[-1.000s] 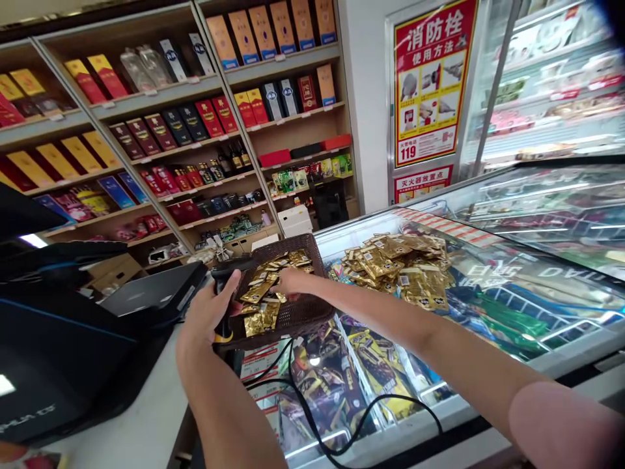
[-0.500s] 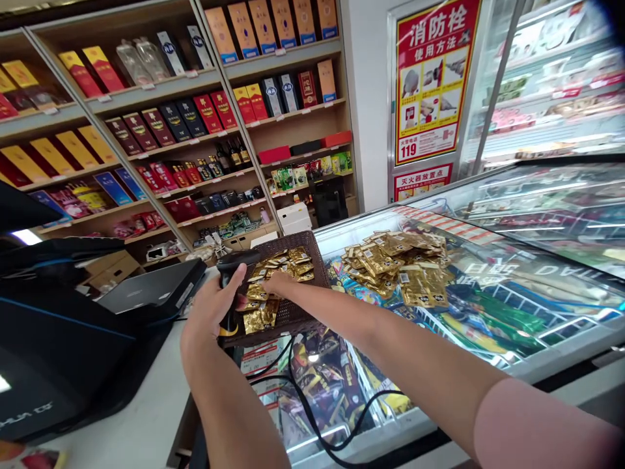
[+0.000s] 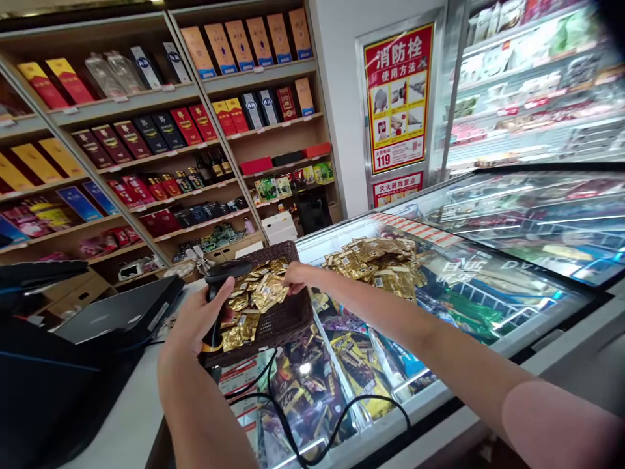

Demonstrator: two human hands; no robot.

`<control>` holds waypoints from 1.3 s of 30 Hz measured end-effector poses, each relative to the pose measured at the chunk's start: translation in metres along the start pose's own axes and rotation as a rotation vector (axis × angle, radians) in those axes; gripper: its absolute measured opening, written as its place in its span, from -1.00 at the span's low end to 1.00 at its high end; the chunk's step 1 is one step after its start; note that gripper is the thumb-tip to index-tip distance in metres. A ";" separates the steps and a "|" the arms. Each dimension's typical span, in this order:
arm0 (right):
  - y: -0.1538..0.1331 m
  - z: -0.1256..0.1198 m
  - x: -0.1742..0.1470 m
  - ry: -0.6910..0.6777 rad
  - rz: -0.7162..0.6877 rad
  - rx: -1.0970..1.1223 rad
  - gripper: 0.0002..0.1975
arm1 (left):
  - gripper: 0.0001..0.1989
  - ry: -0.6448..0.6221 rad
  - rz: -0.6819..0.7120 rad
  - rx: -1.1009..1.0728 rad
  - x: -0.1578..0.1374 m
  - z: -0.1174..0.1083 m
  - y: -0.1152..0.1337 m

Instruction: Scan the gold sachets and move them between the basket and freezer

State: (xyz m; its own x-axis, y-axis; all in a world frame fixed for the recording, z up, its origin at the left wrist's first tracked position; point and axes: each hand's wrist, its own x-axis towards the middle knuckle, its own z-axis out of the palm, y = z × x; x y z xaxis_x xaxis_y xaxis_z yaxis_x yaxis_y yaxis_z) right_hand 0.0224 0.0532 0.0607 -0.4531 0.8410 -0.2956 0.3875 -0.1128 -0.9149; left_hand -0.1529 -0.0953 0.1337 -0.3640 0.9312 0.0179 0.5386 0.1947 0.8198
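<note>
A black barcode scanner point(image 3: 227, 270) with a yellow part low on its handle is gripped in my left hand point(image 3: 195, 319), my thumb along its side. Under and beside it is a brown woven basket point(image 3: 297, 320) with many small gold foil packets point(image 3: 240, 331), mostly in its left half. Inside the basket's right side, my right hand point(image 3: 297, 276) pinches a gold packet point(image 3: 269, 293) by its edge. Farther right, a loose pile of similar gold packets point(image 3: 375, 257) lies on the glass top of a freezer point(image 3: 342, 228).
A black cable point(image 3: 278, 407) loops over the freezer's front glass. On the left, a white counter point(image 3: 131, 391) bears dark checkout equipment point(image 3: 122, 312). Shelves point(image 3: 195, 85) of boxed bottles stand behind, beside a red poster point(image 3: 398, 98).
My right hand has moved from among the packets toward the basket's right side, bringing a gold packet up between its fingers. My left hand still holds the scanner. The view has shifted right.
</note>
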 end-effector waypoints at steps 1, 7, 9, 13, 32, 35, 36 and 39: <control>0.008 -0.021 -0.014 0.004 -0.037 -0.039 -0.96 | -0.38 -0.013 0.014 -0.010 0.001 0.002 0.001; 0.047 -0.123 -0.091 0.147 -0.201 -0.102 -0.84 | -0.40 -0.054 0.126 0.009 -0.014 0.023 0.021; 0.053 -0.143 -0.102 0.165 -0.226 -0.087 -0.79 | -0.42 -0.080 0.172 0.047 -0.023 0.034 0.032; 0.057 -0.163 -0.107 0.202 -0.232 -0.101 -0.78 | -0.44 -0.219 0.270 0.176 -0.037 0.057 0.050; 0.061 -0.185 -0.120 0.096 -0.196 -0.264 -0.81 | -0.49 -0.299 0.335 0.249 -0.034 0.087 0.056; 0.071 -0.200 -0.117 0.004 -0.086 -0.491 -0.90 | -0.47 -0.287 0.323 0.262 -0.031 0.086 0.055; 0.074 -0.204 -0.114 -0.007 -0.025 -0.585 -0.92 | -0.46 -0.285 0.311 0.269 -0.030 0.084 0.054; 0.082 -0.209 -0.103 0.091 0.180 -0.817 -0.86 | -0.45 -0.273 0.276 0.261 -0.027 0.079 0.051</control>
State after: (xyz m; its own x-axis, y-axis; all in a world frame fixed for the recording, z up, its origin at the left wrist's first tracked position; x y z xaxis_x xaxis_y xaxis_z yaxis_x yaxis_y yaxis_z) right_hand 0.2685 0.0684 0.0734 -0.2760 0.8903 -0.3622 0.9229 0.1401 -0.3588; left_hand -0.0550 -0.0864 0.1297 0.0144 0.9993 0.0353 0.7731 -0.0335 0.6334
